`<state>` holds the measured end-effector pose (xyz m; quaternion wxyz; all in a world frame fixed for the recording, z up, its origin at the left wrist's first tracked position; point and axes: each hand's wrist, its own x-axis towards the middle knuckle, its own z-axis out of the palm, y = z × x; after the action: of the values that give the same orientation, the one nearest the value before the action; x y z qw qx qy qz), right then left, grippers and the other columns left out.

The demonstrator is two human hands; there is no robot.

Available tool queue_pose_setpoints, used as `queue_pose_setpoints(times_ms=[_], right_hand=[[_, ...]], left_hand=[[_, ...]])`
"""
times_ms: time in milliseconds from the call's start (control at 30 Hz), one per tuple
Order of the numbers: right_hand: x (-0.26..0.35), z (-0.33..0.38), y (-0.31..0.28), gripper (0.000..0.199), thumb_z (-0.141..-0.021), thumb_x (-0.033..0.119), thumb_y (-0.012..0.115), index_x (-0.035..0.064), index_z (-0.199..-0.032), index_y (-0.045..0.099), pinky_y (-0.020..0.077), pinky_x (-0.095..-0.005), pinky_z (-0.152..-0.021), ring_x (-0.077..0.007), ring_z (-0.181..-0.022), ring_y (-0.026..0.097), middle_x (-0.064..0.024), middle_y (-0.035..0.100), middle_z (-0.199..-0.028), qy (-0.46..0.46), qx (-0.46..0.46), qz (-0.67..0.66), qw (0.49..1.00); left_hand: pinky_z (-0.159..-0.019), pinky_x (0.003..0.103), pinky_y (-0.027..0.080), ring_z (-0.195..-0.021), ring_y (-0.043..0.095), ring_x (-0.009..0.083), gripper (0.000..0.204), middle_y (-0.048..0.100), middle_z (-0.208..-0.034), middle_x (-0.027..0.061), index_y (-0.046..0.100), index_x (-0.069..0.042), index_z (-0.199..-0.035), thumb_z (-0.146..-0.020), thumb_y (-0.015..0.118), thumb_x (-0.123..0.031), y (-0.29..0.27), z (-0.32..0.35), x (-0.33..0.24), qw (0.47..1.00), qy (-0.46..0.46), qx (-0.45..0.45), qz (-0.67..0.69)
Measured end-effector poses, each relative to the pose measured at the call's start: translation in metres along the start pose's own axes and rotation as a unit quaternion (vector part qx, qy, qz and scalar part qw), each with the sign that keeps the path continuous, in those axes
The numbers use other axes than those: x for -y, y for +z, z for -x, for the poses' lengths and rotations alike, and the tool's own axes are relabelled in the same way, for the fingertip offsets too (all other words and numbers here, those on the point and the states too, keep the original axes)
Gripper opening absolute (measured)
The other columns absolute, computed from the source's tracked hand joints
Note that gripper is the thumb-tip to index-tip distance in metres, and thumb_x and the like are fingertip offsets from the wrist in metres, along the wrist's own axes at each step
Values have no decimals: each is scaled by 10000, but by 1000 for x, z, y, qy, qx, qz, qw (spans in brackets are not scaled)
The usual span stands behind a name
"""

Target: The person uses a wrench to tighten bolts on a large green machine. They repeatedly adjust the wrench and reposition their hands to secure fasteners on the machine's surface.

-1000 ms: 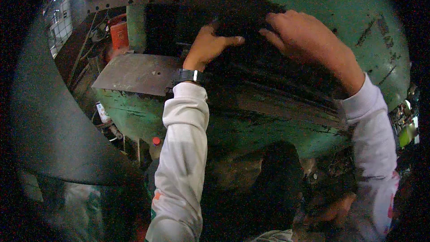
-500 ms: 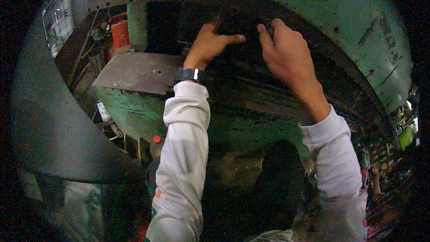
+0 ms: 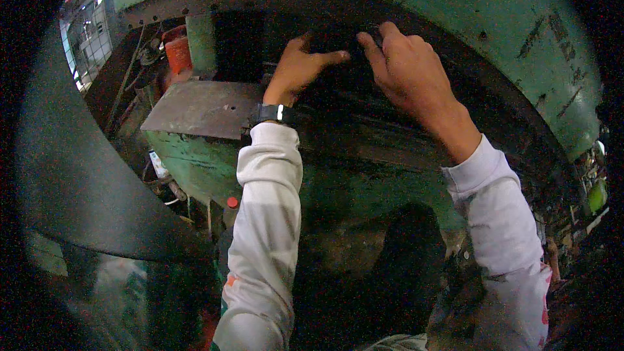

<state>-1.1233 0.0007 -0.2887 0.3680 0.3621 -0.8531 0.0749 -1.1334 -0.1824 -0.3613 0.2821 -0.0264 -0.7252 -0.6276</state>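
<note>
A dark, flat part (image 3: 348, 42), judged stiff, heavyish and greasy, is pinched at its edges between left hand (image 3: 300, 68) and right hand (image 3: 406, 68) fingers, inside the green machine (image 3: 455, 0) opening.

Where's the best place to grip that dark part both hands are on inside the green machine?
Probably by its two ends, from the front, as the left hand and right hand already do: the dark part lies crosswise in the green machine opening. Its shape is too dark to tell.
</note>
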Motion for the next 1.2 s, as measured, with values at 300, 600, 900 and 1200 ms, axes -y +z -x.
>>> queue_pose_setpoints(times_ms=[300, 600, 900, 1200], right_hand=[[-57, 67, -9, 255, -985, 242, 580, -7, -991, 638, 445, -294, -628, -140, -655, 533, -111, 581, -716, 8, -24, -242, 970], [-56, 89, -9, 202, -969, 199, 597, 9, -967, 668, 446, -302, -582, -190, -606, 590, -125, 642, -711, -1, -67, -211, 975], [-58, 90, -4, 200, -938, 243, 626, 65, -979, 707, 516, -389, -625, -338, -727, 683, -175, 697, -858, -7, -33, -169, 985], [-52, 95, 31, 623, -1058, 405, 259, -21, -859, 669, 492, -338, -784, -221, -844, 606, -116, 663, -884, 95, -502, -341, 789]], left_hand=[[-838, 370, 541, -936, 704, 296, 825, 706, -977, 246, 662, 105, -1069, -650, 834, -585, -38, 57, -102, 953, 8, 65, -295], [-873, 321, 510, -953, 685, 210, 502, 732, -1011, 155, 710, 32, -1066, -765, 827, -353, 17, 64, -79, 973, 199, 22, -116], [-919, 321, 491, -991, 678, 214, 464, 729, -1043, 164, 711, 16, -1089, -791, 804, -327, 8, 66, -73, 963, 214, -3, -161], [-823, 298, 522, -894, 673, 167, 466, 735, -976, 120, 694, 21, -1109, -795, 808, -304, 4, 72, -77, 979, 185, 33, -81]])
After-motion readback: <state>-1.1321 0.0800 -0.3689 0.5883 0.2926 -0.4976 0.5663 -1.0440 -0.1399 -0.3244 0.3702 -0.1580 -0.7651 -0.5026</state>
